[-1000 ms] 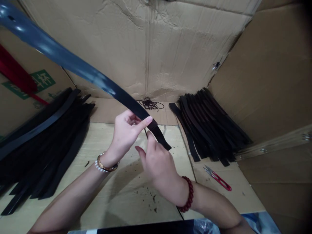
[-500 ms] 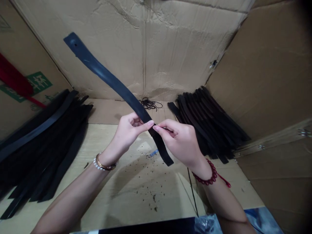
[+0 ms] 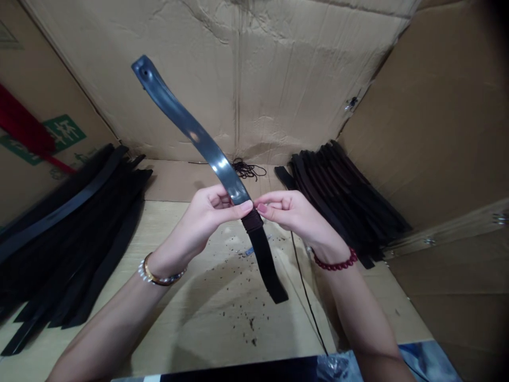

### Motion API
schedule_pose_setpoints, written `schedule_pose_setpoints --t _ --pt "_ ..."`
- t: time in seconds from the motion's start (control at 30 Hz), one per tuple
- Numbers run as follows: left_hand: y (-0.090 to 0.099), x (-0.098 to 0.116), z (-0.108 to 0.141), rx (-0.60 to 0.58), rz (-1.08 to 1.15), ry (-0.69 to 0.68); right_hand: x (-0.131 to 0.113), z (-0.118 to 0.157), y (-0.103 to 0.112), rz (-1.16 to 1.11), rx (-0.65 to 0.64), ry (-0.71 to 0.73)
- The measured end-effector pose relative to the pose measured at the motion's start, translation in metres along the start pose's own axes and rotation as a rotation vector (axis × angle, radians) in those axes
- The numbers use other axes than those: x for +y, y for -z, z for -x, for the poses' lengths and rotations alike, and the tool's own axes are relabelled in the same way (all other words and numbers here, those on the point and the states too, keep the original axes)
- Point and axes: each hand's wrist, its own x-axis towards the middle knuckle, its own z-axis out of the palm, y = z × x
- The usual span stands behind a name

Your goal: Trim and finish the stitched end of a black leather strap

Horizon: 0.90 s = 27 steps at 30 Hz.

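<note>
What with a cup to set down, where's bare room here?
Specked board shows between the left strap pile and hanging strap; more lies below the right strap stack, past the black cord. Crowded around the left hand and right hand.

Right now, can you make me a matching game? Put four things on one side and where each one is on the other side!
Things:
1. pearl and gold bracelet
2. red bead bracelet
3. coil of thin black cord
4. dark strap

Places:
A. gripped by the left hand
B. on the right wrist
C. on the left wrist
D. on the cardboard at the back

Right pairs: 1-C, 2-B, 3-D, 4-A
</note>
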Motion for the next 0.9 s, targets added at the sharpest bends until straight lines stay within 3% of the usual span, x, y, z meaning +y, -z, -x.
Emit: schedule_pose_setpoints --t 0.1,0.37,0.67,0.9 --pt "0.002 0.001 0.0 0.012 -0.003 -0.009 0.003 -0.003 -0.003 -0.035 -0.072 -0.006" --pt "0.0 -0.006 -0.002 0.13 0.006 -0.14 0.011 -0.005 -0.026 -0.149 0.071 0.106" --pt "-0.002 -0.016 -0.007 0.059 0.124 -0.018 0.027 -0.009 -0.048 -0.268 0.159 0.148" --pt "-0.028 -0.023 0.007 -0.024 0.132 0.024 0.023 -0.007 -0.04 -0.204 0.359 0.231"
